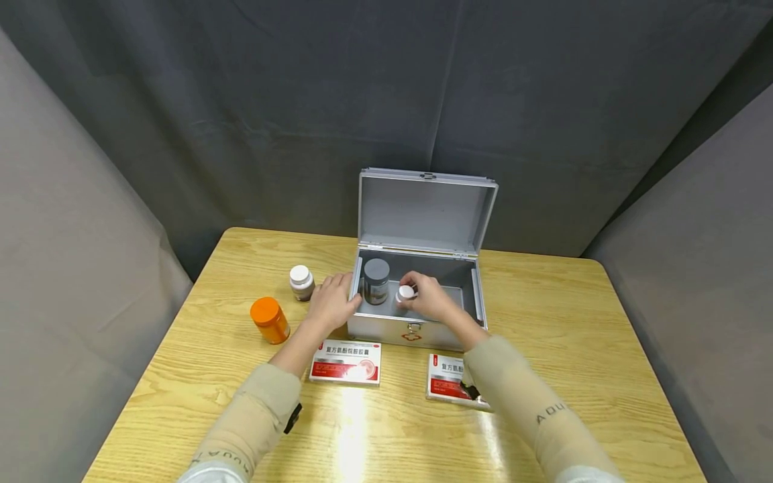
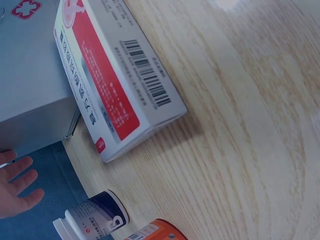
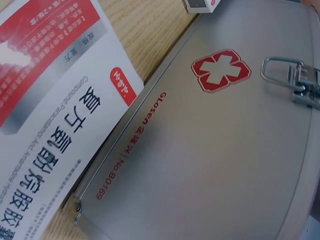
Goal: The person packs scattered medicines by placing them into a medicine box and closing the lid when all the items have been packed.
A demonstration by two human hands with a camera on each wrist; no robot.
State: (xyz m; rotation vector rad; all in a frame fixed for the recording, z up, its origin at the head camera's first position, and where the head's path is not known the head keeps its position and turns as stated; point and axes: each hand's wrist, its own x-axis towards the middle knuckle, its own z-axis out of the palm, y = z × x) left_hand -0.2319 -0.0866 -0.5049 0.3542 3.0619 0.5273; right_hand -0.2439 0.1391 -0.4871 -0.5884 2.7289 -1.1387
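Right hand (image 1: 427, 299) pinched 1 white-capped bottle (image 1: 405, 293) at its fingertips, left of the palm, inside the metal case (image 1: 377, 327), right of a grey-lidded jar (image 1: 377, 282); left hand (image 1: 331, 305), fingers spread, touched the case's left rim.

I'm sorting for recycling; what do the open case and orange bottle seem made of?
The case looks like satin silver metal, perhaps aluminium, from its soft sheen. The orange bottle is probably smooth plastic, given its evenly coloured, moulded-looking surface.
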